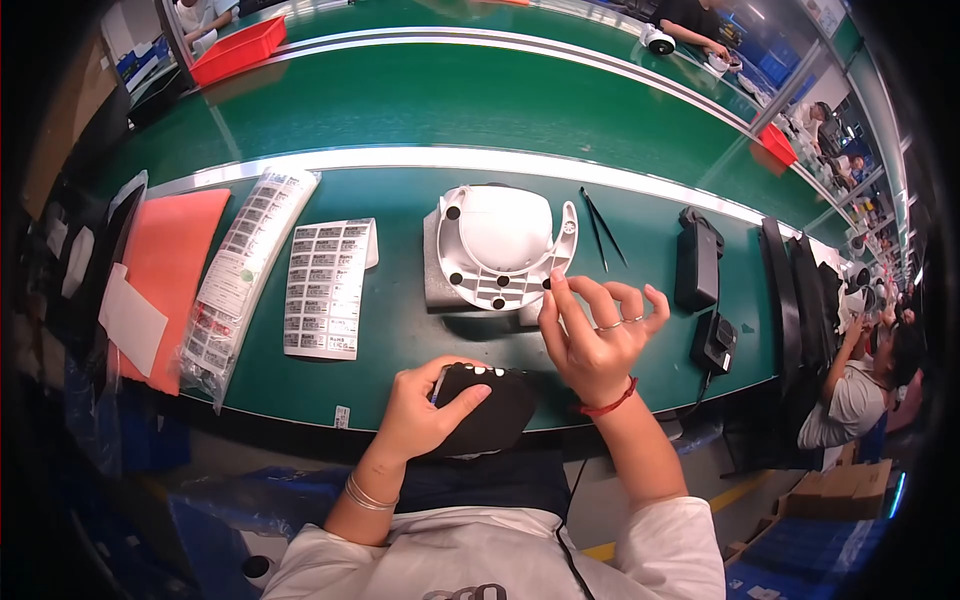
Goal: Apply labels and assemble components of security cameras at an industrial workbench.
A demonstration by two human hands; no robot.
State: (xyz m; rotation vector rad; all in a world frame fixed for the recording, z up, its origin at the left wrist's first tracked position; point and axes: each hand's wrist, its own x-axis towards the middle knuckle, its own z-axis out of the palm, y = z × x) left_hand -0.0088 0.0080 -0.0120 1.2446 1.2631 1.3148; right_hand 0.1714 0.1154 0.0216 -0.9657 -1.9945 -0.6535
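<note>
Black sheet, with pale spots along its top edge, sits lower centre, gripped by the left hand, thumb on top. Above it, near the middle of the frame, a white plastic housing rests upside down, it seems, on a grey block, apart from the left hand. Black round pads dot its frame. Just right of centre, the right hand has thumb and forefinger drawn close at another pad by the housing's right-hand rim; whether it is pinched or already stuck, I cannot tell. The step looks like fixing pads onto the housing; this one probably calls for lining up and a firm fingertip press. Black tweezers lie beyond, unheld, right of the housing.
</note>
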